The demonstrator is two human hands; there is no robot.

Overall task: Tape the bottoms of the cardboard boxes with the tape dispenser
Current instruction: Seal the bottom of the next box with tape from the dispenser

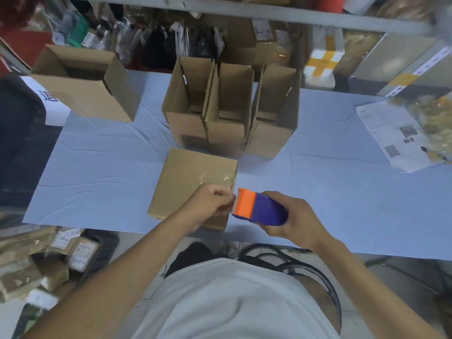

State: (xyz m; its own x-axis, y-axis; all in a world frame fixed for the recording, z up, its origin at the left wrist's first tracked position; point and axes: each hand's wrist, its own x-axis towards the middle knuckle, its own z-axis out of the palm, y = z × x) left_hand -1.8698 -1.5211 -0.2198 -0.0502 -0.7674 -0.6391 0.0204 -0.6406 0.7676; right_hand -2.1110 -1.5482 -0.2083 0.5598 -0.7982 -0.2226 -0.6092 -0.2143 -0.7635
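— While my right hand [291, 216] gripped the tape dispenser [260, 207], fingers curled round its blue body, what was my left doing?

— My left hand [212, 200] was curled at the orange mouth of it, thumb and fingertips pinched together at the toothed edge. I judged I was picking up the free end of the tape; the tape itself was too clear to make out between my fingers.

— And the box?

— The cardboard box [186, 182] lay bottom up on the blue cloth [102, 167], just under my left hand, at about nine o'clock from the dispenser. A wrinkled strip of clear tape [216, 178] already sat near its edge at twelve o'clock from my knuckles.

— So how should the step have gone?

— By my reckoning: draw out enough tape to overhang the side, press the end down over the box edge, then run the dispenser flat along the seam toward nine o'clock, keeping the strip taut so it didn't crease like that first piece. My left should have followed, smoothing it.

— Anything in the way?

— Three open boxes [230, 111] stood at twelve o'clock, close beside the one I worked on, and another open box [83, 84] sat at ten o'clock. Papers [389, 135] lay at two o'clock, well apart.
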